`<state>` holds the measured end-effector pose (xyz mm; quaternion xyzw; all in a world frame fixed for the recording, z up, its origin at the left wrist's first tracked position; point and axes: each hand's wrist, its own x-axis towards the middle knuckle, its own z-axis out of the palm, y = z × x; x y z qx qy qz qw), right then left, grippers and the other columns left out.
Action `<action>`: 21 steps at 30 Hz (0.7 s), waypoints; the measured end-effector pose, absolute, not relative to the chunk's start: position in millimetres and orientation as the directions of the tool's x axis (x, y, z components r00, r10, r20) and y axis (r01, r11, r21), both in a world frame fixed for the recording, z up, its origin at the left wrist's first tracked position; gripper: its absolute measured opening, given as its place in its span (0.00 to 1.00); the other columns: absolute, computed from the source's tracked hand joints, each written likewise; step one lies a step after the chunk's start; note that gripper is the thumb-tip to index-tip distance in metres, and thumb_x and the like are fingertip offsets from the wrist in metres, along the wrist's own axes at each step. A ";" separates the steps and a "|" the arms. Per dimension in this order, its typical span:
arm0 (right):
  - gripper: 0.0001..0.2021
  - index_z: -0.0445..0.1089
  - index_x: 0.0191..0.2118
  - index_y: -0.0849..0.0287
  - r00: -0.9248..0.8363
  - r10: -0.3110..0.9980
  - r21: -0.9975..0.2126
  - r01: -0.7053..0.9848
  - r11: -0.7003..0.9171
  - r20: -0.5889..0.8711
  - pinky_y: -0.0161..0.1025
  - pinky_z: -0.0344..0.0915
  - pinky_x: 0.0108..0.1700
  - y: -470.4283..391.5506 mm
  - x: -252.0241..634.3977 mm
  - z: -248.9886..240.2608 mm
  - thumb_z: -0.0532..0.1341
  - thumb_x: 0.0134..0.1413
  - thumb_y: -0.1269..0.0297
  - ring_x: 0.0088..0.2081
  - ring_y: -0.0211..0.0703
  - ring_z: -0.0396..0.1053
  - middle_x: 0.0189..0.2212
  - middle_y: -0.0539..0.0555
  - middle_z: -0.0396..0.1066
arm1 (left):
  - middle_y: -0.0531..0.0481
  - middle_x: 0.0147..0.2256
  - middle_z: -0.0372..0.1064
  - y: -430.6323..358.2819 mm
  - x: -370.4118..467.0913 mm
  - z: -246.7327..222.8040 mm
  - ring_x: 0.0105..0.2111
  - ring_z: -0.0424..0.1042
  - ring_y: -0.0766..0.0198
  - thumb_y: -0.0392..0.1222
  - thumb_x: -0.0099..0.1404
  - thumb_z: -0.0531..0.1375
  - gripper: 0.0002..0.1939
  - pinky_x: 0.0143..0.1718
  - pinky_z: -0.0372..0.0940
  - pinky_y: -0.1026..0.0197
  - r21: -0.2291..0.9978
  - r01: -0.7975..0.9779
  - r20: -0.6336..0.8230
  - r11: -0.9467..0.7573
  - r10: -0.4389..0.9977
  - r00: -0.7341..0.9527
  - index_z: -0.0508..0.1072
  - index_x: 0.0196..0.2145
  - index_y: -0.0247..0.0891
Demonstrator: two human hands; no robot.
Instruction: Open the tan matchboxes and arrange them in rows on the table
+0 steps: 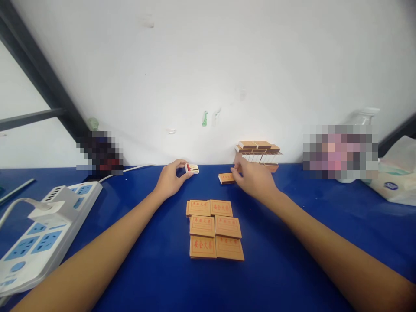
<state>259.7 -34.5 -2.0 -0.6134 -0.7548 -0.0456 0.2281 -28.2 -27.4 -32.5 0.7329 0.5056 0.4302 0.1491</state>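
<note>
My left hand (172,175) has its fingers closed on a small white tray of red-tipped matches (192,168) near the wall. Right of it, an orange matchbox (226,178) lies on the blue table, partly covered by my right hand (251,175). That hand's thumb and index finger are pinched together at the matchbox's right end; whether they grip it is unclear. Just behind my right hand stands a small structure of matchboxes (260,147) stacked on upright matchsticks over a lower box. Closer to me, several matchboxes (215,229) lie flat in two columns.
A white power strip (69,216) with a plugged-in adapter and cable lies at the left. Two blurred objects stand by the wall, one left, one right. A pack of tissues (394,182) sits at the far right. The white wall (195,78) bounds the blue table (276,268).
</note>
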 end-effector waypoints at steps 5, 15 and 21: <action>0.07 0.71 0.39 0.58 -0.328 0.841 -0.099 0.909 0.405 0.430 0.39 0.48 0.31 -48.2 247.1 -3.3 0.58 0.67 0.62 0.31 0.47 0.70 0.33 0.58 0.76 | 0.48 0.45 0.80 -25.2 -29.3 -30.4 0.48 0.79 0.54 0.42 0.65 0.66 0.16 0.55 0.70 0.50 0.614 0.654 0.496 -0.441 0.861 0.115 0.77 0.51 0.43; 0.09 0.76 0.45 0.59 -0.477 0.820 -0.441 0.692 0.572 0.316 0.40 0.62 0.40 -2.0 196.7 -4.2 0.62 0.66 0.62 0.37 0.46 0.73 0.38 0.56 0.79 | 0.45 0.48 0.80 -14.1 -36.5 -39.5 0.51 0.78 0.55 0.39 0.62 0.68 0.19 0.60 0.68 0.49 0.766 0.487 0.440 -0.420 0.895 0.080 0.76 0.51 0.40; 0.14 0.73 0.55 0.62 -0.475 0.830 -0.559 0.619 0.551 0.292 0.38 0.65 0.44 24.5 174.4 -13.8 0.63 0.66 0.65 0.39 0.43 0.74 0.41 0.57 0.79 | 0.43 0.48 0.80 -12.0 -38.8 -39.7 0.51 0.78 0.52 0.43 0.62 0.68 0.19 0.59 0.68 0.48 0.800 0.440 0.422 -0.408 0.904 0.072 0.76 0.50 0.39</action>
